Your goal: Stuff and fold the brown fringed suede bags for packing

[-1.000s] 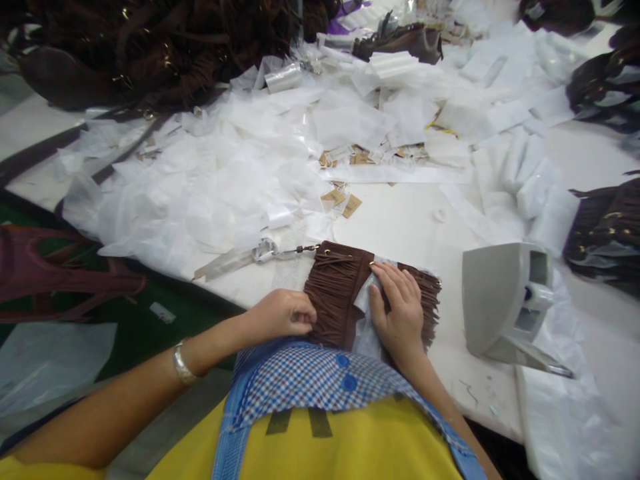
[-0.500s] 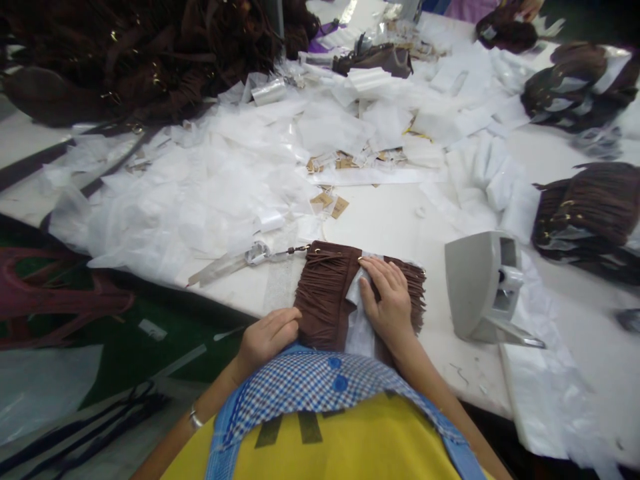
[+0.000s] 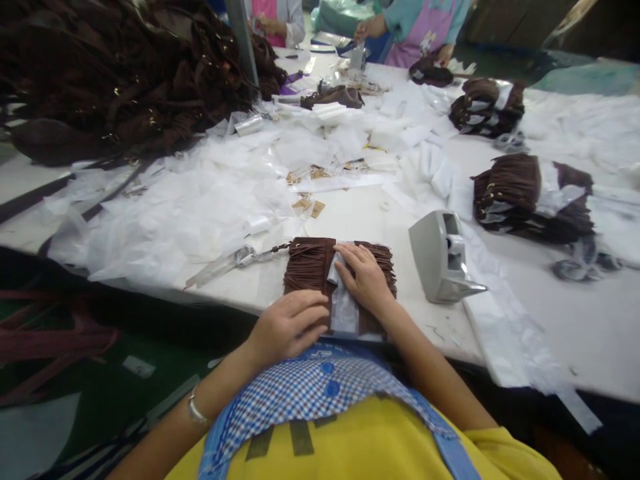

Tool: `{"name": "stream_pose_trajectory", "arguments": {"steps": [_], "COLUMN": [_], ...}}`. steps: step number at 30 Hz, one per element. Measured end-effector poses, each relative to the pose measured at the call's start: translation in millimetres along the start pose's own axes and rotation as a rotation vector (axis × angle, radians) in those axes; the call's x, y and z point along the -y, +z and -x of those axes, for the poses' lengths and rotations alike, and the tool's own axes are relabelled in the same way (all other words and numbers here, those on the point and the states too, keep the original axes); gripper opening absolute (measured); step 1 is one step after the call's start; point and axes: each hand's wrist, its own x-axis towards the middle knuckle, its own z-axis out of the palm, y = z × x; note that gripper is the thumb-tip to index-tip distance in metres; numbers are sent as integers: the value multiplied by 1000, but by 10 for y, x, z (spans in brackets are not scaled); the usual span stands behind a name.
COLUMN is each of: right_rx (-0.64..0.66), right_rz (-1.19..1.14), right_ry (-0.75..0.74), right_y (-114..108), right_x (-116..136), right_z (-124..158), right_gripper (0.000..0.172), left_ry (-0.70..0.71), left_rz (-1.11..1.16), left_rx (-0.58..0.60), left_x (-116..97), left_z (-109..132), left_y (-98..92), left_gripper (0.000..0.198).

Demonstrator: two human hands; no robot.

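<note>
A small brown fringed bag (image 3: 310,267) lies at the near edge of the white table (image 3: 550,313), with a strip of white wrapping paper (image 3: 345,310) laid across its middle. My right hand (image 3: 365,277) lies flat on that paper and the fringe, fingers stretched out. My left hand (image 3: 290,325) rests on the bag's near left edge, fingers loosely extended over the fringe. The bag's strap end (image 3: 240,257), wrapped in clear plastic, trails off to the left.
A grey tape dispenser (image 3: 440,257) stands right of the bag. White paper and plastic scraps (image 3: 200,193) cover the table's middle. Wrapped brown bags (image 3: 530,197) are stacked at right, a dark heap of bags (image 3: 115,73) at back left. Other people work at the far end.
The view has lifted and now takes in the far end of the table. My left hand has moved from a closed grip at the bag's edge to lying flatter on the fringe. My right hand stays on the paper.
</note>
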Motion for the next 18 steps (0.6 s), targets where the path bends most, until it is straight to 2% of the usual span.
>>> {"name": "stream_pose_trajectory", "arguments": {"steps": [2, 4, 8, 11, 13, 14, 16, 18], "right_rx": [14, 19, 9, -2, -11, -14, -14, -13], "right_rz": [6, 8, 13, 21, 35, 40, 46, 45], "right_ry": [-21, -33, -42, -53, -56, -57, -58, -60], "right_y": [-4, 6, 36, 48, 49, 47, 43, 42], "right_x": [-17, -40, -68, -65, -61, -60, -61, -65], "right_z": [23, 42, 52, 47, 43, 42, 41, 45], "right_gripper": [35, 35, 36, 35, 35, 35, 35, 35], "left_ry": [133, 160, 49, -121, -168, -146, -39, 55], "left_rz": [-66, -162, -280, -346, -307, -254, -143, -117], "left_rx": [142, 194, 232, 122, 26, 21, 115, 219], "left_x": [79, 243, 516, 447, 286, 200, 79, 85], "left_z": [30, 155, 369, 286, 121, 27, -141, -233], "left_y": [47, 9, -307, -465, -408, -335, -156, -15], "left_gripper": [18, 18, 19, 22, 19, 17, 22, 23]}}
